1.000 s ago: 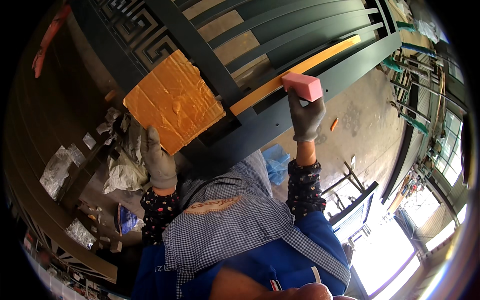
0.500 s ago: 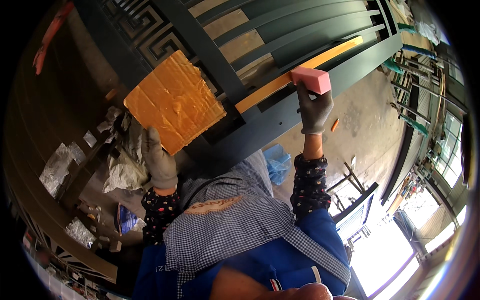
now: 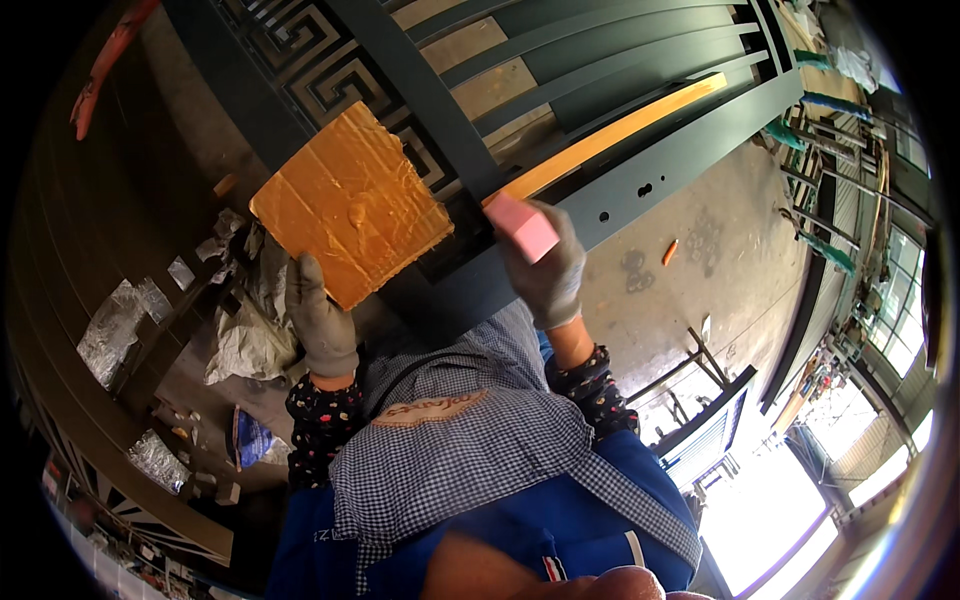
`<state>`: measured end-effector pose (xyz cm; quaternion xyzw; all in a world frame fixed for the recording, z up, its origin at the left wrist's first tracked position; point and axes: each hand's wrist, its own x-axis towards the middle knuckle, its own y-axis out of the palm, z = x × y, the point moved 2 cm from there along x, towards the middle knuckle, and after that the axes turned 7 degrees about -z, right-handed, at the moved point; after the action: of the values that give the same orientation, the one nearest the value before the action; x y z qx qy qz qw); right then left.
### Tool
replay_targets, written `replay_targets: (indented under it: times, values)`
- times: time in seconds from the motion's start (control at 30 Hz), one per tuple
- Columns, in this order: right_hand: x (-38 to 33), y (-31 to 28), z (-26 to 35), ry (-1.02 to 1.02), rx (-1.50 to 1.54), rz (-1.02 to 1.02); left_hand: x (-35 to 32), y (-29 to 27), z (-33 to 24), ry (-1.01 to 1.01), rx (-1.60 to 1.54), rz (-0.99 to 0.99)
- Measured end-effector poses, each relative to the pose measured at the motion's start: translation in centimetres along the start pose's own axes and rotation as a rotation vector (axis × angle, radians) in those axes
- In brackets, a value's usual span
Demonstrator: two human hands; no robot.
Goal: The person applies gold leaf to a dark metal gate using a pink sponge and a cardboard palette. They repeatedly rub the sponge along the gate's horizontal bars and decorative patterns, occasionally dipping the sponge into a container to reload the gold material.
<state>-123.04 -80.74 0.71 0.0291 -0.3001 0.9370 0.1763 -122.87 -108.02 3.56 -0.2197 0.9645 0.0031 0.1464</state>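
Observation:
My left hand point(image 3: 322, 318), in a grey glove, grips the near lower corner of a square of cardboard point(image 3: 352, 205) coated in golden-orange, held over the dark green metal frame. In my right hand point(image 3: 550, 268), also gloved, is a pink sponge block point(image 3: 524, 228). The sponge sits at the near left end of a golden-orange strip point(image 3: 625, 132) that runs along the dark frame point(image 3: 690, 170); whether it touches the strip I cannot tell. My right hand is slightly blurred.
Slats and a fretwork pattern point(image 3: 355, 90) fill the frame ahead. Left of me lie crumpled wrapping point(image 3: 245, 345) and foil scraps point(image 3: 115, 335). A small orange object point(image 3: 670, 252) lies on the floor at right. Racks with green padding point(image 3: 830, 250) stand far right.
My right hand has slid left and nearer with the sponge, from mid-strip to the strip's near left end. Holes in the frame's edge now show. The left hand and cardboard barely moved.

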Motion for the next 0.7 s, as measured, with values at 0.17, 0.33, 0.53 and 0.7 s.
replay_targets:
  times: [0.17, 0.33, 0.53, 0.7]
  values:
    - [-0.8, -0.4, 1.3, -0.004, 0.132, 0.007, -0.2, -0.6, 0.1, -0.021, -0.046, -0.012]
    - [5.5, -3.6, -3.7, 0.103, -0.017, -0.241, -0.3, -1.9, 0.0, 0.127, 0.089, 0.041]
    - [3.5, -1.5, -2.6, 0.007, -0.036, -0.178, -0.6, -3.2, 0.9, 0.165, 0.159, 0.016]
    - [-0.6, 1.5, 1.0, -0.097, -0.041, 0.004, -0.9, -2.5, -0.1, 0.002, -0.081, -0.031]
